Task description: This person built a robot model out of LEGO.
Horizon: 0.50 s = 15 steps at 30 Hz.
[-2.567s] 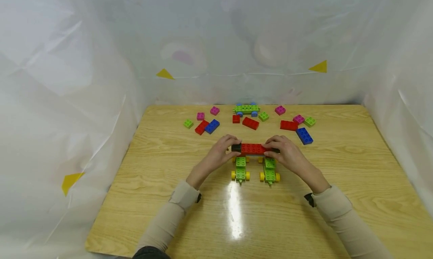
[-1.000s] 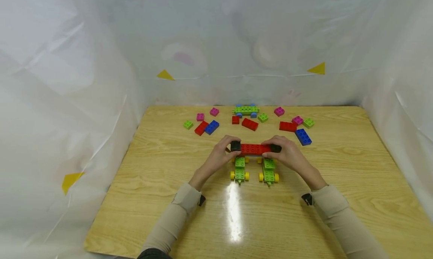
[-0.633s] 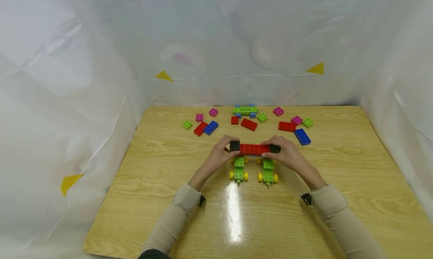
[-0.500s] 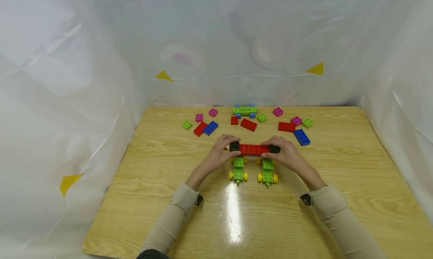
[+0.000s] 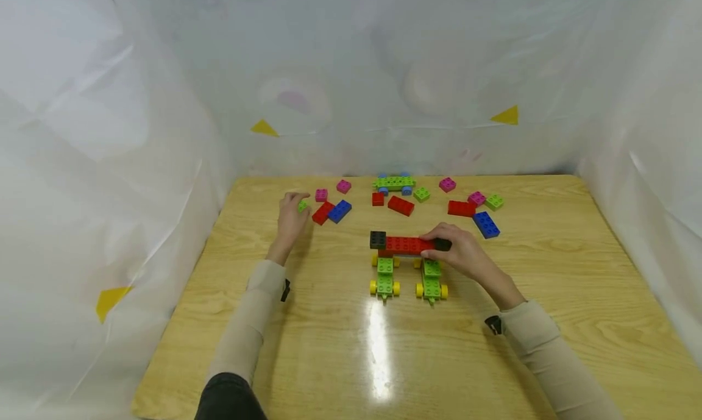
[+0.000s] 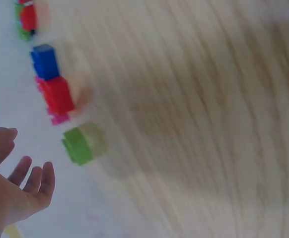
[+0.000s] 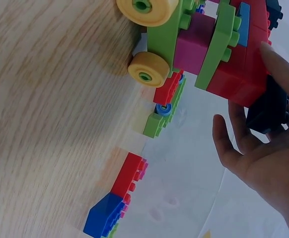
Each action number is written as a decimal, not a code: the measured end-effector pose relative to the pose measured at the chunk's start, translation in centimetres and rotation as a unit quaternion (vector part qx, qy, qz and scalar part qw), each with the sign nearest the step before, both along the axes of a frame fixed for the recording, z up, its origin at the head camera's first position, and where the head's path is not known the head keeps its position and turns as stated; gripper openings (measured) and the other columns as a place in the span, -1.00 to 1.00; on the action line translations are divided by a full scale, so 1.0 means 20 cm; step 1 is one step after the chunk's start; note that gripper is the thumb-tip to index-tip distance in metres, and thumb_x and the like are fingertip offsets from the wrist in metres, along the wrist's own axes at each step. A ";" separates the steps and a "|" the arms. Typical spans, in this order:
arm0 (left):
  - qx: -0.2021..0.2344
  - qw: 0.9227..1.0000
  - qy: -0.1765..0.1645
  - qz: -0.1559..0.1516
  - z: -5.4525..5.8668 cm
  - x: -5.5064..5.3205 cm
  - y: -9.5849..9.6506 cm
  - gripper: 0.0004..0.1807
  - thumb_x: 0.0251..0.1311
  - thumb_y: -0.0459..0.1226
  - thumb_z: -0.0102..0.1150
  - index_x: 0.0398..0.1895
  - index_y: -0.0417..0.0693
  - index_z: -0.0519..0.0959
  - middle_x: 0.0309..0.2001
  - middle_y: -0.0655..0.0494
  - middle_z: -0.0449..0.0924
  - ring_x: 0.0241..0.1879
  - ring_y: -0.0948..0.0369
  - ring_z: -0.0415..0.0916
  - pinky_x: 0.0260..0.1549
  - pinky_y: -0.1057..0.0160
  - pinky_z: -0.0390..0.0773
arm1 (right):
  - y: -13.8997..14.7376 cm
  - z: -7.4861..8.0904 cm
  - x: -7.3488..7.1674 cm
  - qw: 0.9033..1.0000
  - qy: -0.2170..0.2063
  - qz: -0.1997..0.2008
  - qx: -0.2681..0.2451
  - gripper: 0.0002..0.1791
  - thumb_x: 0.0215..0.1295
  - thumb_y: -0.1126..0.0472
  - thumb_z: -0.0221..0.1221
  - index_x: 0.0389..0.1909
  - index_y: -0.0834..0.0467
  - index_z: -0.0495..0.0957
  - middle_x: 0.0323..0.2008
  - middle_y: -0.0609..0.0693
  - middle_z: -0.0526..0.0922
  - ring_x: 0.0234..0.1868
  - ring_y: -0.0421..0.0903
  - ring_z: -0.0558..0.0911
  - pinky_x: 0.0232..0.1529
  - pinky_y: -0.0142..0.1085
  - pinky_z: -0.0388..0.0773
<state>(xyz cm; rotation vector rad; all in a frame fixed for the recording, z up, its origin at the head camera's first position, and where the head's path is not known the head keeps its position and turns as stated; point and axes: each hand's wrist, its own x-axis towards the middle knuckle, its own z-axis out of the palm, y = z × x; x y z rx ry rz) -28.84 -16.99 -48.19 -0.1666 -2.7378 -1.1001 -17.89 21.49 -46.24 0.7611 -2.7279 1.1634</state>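
Note:
My left hand [image 5: 289, 219] reaches over a small green brick [image 5: 303, 206] at the table's left. In the left wrist view the fingers are spread, apart from that green brick [image 6: 77, 146]. My right hand [image 5: 463, 249] holds the right end of a toy-brick structure: a red top [image 5: 404, 245] with a black brick [image 5: 378, 239] on its left end and another black brick [image 5: 443, 244] under my fingers. It stands on two green wheeled bases [image 5: 385, 280] with yellow wheels. In the right wrist view my thumb lies on the red brick [image 7: 249, 64], fingers around the black brick [image 7: 268, 106].
Behind the structure lie a red brick [image 5: 401, 205], a small red brick [image 5: 378, 199] and a green base with blue wheels [image 5: 395, 183]. Red and blue bricks [image 5: 340, 211] lie at left; a blue brick [image 5: 486, 224] and others at right. White sheeting [image 5: 351, 103] hangs behind the table.
My left hand has let go of the structure's left black brick and moved left and away to the green brick. My right hand keeps its hold on the right end.

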 end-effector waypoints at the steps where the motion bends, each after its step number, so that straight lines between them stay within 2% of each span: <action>1: -0.014 1.000 -0.009 0.010 -0.01 -0.01 -0.01 -0.60 0.28 -0.42 0.14 0.19 -0.24 0.48 0.13 -0.22 0.34 0.18 -0.15 0.23 -0.01 -0.07 0.46 | 0.00 0.00 0.00 1.000 0.000 -0.001 0.000 -0.67 0.15 0.09 0.36 -0.06 0.08 0.67 -0.21 -0.09 0.62 -0.20 -0.11 0.54 -0.17 -0.12 0.51; 5: -0.054 0.997 -0.039 0.029 -0.04 -0.07 -0.02 -0.51 0.29 -0.38 0.15 0.30 -0.23 0.40 0.22 -0.25 0.29 0.22 -0.17 0.21 0.00 -0.06 0.46 | 0.01 0.00 0.01 1.000 -0.001 -0.002 -0.001 -0.67 0.14 0.10 0.37 -0.06 0.09 0.67 -0.21 -0.08 0.62 -0.20 -0.11 0.54 -0.17 -0.11 0.52; 9: -0.061 0.994 -0.084 0.037 -0.06 -0.11 -0.02 -0.42 0.30 -0.36 0.15 0.39 -0.15 0.30 0.30 -0.23 0.21 0.28 -0.15 0.17 0.07 -0.09 0.43 | 0.01 0.01 0.00 1.000 -0.005 -0.002 0.006 -0.66 0.13 0.10 0.37 -0.06 0.09 0.67 -0.21 -0.07 0.62 -0.20 -0.10 0.55 -0.16 -0.11 0.52; 13: -0.078 0.989 -0.122 0.037 -0.09 -0.14 -0.03 -0.41 0.29 -0.35 0.13 0.39 -0.15 0.28 0.27 -0.24 0.24 0.24 -0.15 0.23 0.06 -0.14 0.42 | 0.00 0.01 0.00 1.000 -0.016 -0.003 0.013 -0.65 0.13 0.08 0.37 -0.05 0.09 0.66 -0.18 -0.07 0.62 -0.17 -0.08 0.56 -0.13 -0.10 0.52; 15: -0.097 0.987 -0.124 0.035 -0.10 -0.15 -0.03 -0.44 0.29 -0.35 0.12 0.36 -0.18 0.31 0.24 -0.26 0.27 0.19 -0.16 0.28 0.04 -0.14 0.44 | 0.00 0.01 0.00 1.000 -0.020 -0.004 0.013 -0.64 0.14 0.07 0.37 -0.04 0.08 0.66 -0.18 -0.06 0.62 -0.15 -0.07 0.56 -0.10 -0.08 0.51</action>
